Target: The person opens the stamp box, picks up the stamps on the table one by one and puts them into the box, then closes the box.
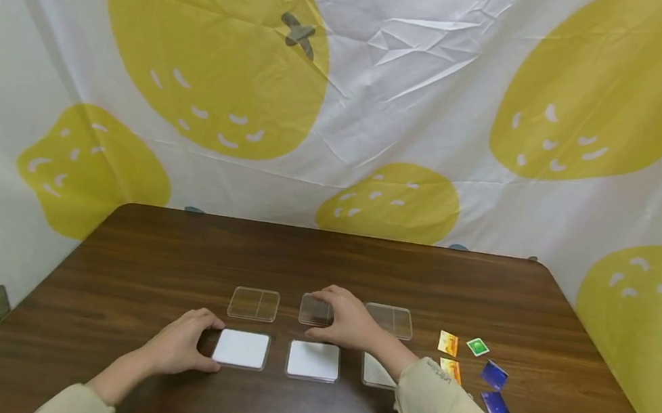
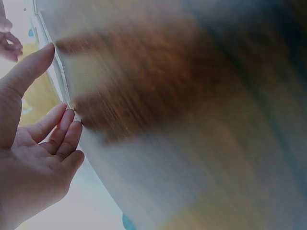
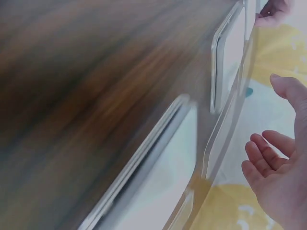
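Observation:
My left hand (image 1: 177, 344) is at the left edge of a shallow clear case holding a white slab (image 1: 241, 349). Its thumb and fingertips are spread near that edge, and the left wrist view shows them down at the tabletop. Above the middle clear plastic lid (image 1: 312, 309) is my right hand (image 1: 348, 321), thumb and fingers apart and nothing seen between them. The right wrist view shows the right hand (image 3: 276, 158) with loosely bent fingers, apart from the cases. A second white-filled case (image 1: 313, 360) lies in the middle. My right forearm partly covers a third one (image 1: 376, 370).
Clear lids lie behind at left (image 1: 253, 304) and right (image 1: 389, 320). On the right side of the brown table (image 1: 179, 250) are small orange pieces (image 1: 447, 342), a green square (image 1: 477, 347) and blue pieces (image 1: 497, 407). A fruit-print cloth (image 1: 349, 99) hangs behind.

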`<state>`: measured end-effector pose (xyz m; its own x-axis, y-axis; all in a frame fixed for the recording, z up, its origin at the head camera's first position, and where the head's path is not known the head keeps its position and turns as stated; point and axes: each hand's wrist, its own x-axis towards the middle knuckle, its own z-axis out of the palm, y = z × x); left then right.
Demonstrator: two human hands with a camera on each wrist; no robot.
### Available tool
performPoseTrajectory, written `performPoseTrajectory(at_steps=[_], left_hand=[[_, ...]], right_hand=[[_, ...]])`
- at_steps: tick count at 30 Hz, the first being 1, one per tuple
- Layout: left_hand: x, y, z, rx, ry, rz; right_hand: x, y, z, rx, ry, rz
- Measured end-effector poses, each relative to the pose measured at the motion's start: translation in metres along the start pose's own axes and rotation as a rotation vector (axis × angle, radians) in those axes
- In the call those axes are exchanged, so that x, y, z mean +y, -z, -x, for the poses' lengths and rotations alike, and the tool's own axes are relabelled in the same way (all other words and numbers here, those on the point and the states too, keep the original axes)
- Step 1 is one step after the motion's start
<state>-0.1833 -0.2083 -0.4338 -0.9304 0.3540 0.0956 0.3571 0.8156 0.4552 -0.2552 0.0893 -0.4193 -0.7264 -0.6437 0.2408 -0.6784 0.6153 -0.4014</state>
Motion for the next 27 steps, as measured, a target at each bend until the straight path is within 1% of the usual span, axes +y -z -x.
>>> performPoseTrajectory(at_steps=[4, 8, 12, 15, 19, 22, 27], left_hand=[[0.001, 0.000, 0.001, 0.003, 0.010, -0.001], [0.001, -0.001, 0.000, -0.002, 0.024, 0.014], [0.003, -0.003, -0.002, 0.027, 0.023, 0.009], [0.008, -0.005, -0.006, 0.070, -0.013, 0.006], [0.021, -0.010, -0.011, 0.107, -0.097, 0.030], [0.033, -0.016, -0.016, 0.097, -0.162, 0.047], [0.056, -0.024, -0.024, 0.035, -0.237, 0.077]], right_hand=[[0.007, 0.011, 0.018, 0.017, 0.003, -0.020], [0.013, 0.022, 0.038, 0.025, -0.016, -0.024], [0.018, 0.030, 0.059, 0.036, -0.045, -0.030], [0.024, 0.033, 0.077, 0.045, -0.073, -0.059], [0.031, 0.035, 0.098, 0.071, -0.091, -0.107], [0.037, 0.037, 0.110, 0.100, -0.086, -0.114], [0.044, 0.042, 0.125, 0.121, -0.101, -0.114]])
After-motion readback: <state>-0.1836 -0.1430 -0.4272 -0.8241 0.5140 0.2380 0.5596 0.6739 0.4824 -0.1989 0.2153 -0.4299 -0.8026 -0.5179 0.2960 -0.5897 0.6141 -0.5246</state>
